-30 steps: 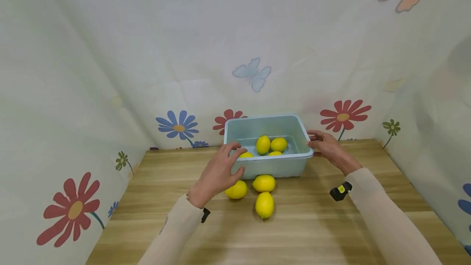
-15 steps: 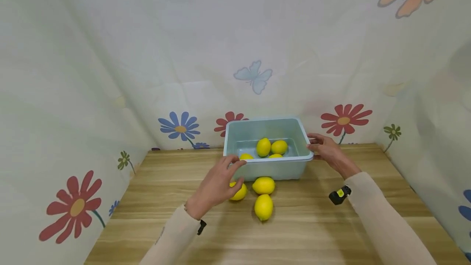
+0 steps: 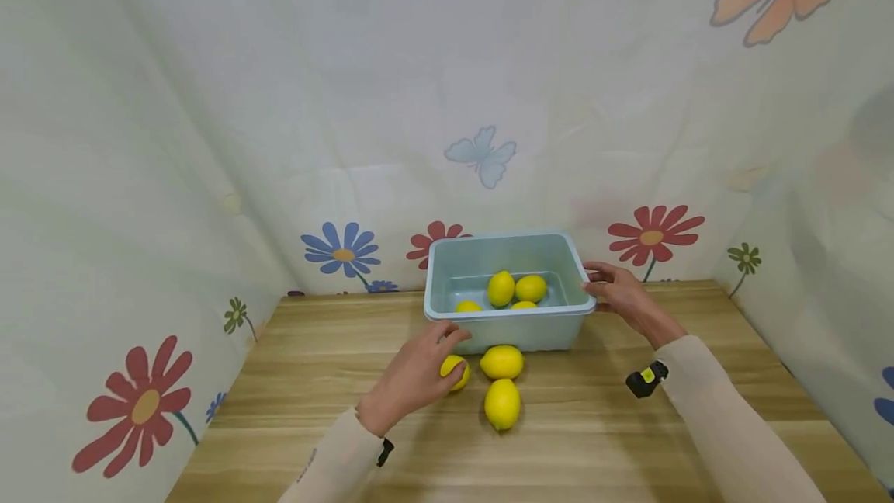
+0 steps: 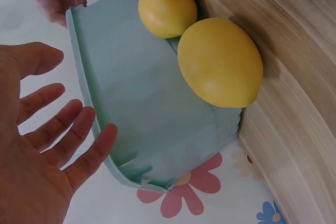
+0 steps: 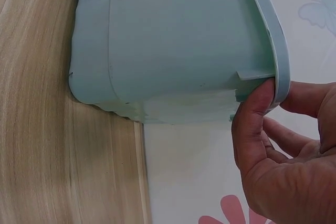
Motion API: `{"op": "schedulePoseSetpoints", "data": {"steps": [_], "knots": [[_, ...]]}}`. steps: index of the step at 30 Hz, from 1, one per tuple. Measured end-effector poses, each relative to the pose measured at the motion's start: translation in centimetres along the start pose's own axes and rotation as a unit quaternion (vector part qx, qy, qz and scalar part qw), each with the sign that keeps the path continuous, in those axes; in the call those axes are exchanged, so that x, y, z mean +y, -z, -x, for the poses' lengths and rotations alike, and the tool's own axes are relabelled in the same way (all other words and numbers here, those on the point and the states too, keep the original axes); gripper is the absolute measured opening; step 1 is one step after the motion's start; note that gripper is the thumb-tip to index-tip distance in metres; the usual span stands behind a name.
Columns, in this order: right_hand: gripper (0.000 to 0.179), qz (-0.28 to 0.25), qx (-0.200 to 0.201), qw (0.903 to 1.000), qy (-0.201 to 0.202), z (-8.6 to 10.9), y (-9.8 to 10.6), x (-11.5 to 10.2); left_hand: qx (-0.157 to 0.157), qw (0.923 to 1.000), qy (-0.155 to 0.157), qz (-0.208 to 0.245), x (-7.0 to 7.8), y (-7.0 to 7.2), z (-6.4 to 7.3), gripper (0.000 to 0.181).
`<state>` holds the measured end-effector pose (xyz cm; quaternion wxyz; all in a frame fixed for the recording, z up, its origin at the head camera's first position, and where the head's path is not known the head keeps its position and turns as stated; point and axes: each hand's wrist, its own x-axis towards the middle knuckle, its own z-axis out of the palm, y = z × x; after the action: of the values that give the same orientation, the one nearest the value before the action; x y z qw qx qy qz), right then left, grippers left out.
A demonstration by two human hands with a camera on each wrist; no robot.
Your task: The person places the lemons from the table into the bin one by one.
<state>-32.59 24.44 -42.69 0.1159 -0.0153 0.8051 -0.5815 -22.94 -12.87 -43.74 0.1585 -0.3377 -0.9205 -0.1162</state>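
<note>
A light blue-green plastic bin stands on the table, with several yellow lemons inside. Three more lie in front: a left lemon, a middle lemon close to the bin's front wall, and a near lemon. My left hand is at the left lemon, partly covering it in the head view. Its fingers are spread and hold nothing in the left wrist view. At the bin's right end, my right hand pinches the rim between thumb and fingers.
The wood-grain table runs back to a pale cloth backdrop printed with flowers and butterflies. Cloth also hangs along both sides. Small dark wrist devices, such as the right one, sit at both cuffs.
My left hand has come down and back from the bin's front rim to the left lemon. The right hand stays on the rim. The head view has tilted slightly upward.
</note>
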Motion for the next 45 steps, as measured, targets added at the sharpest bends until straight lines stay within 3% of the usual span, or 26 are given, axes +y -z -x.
{"op": "schedulePoseSetpoints", "data": {"steps": [15, 22, 30, 45], "knots": [[0.063, 0.000, 0.006, 0.9998, -0.019, -0.2, 0.0, -0.4, -0.063, 0.9976, 0.027, -0.008, -0.4, -1.5, 0.0, 0.046], [0.061, 0.001, 0.005, 1.0000, -0.002, -0.1, 0.1, -0.5, -0.094, 0.9941, 0.048, -0.027, -0.8, -2.3, 0.4, 0.051], [0.061, -0.004, 0.002, 1.0000, -0.005, 0.0, 0.0, -0.5, -0.114, 0.9915, 0.061, -0.016, -1.5, -3.5, 0.8, 0.052], [0.063, -0.002, 0.002, 1.0000, -0.005, 0.0, -0.1, -0.4, -0.124, 0.9908, 0.052, -0.011, -2.3, -5.5, 1.0, 0.047]]}}
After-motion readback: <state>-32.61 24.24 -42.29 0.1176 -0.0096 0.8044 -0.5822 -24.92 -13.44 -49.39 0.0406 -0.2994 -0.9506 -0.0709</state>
